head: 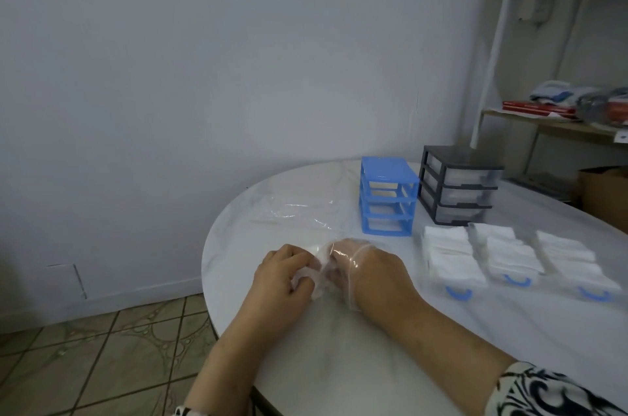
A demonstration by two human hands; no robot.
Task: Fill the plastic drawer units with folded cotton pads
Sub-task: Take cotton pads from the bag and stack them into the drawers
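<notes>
At the bottom of the frame two bare forearms reach up onto a white marble-patterned table (339,364), the right one leaving a black-and-white patterned sleeve (550,392) at the lower right. The hands meet just below the middle of the picture. The right hand (370,266) wears a thin clear plastic glove (353,279) that reaches to the wrist; its fingers are bent inward toward the other hand, but glare and crumpled film hide whether they grip anything, so I cannot tell. The left hand (283,274) is bare, fingers curled, pinching a crumpled piece of clear film (316,271) between the two hands; it may be a second glove, though that is unclear.

To the right of the hands, at mid-right of the frame, three clear drawers with blue handles (458,291) sit side by side on the table, pulled out of any unit, each heaped with white folded cotton pads (452,256). The picture is blurred there.

Above the hands a flat clear plastic bag (292,211) lies on the table. Just right of it stands a blue drawer unit (389,198), its three bays showing no drawers. Beside that, further right, stands a dark grey drawer unit (458,188) with three clear drawers pushed in; what they hold I cannot make out.

Beyond, a pale wall fills the upper left, and a shelf rack (543,123) with cloths and red boxes stands at the upper right.
</notes>
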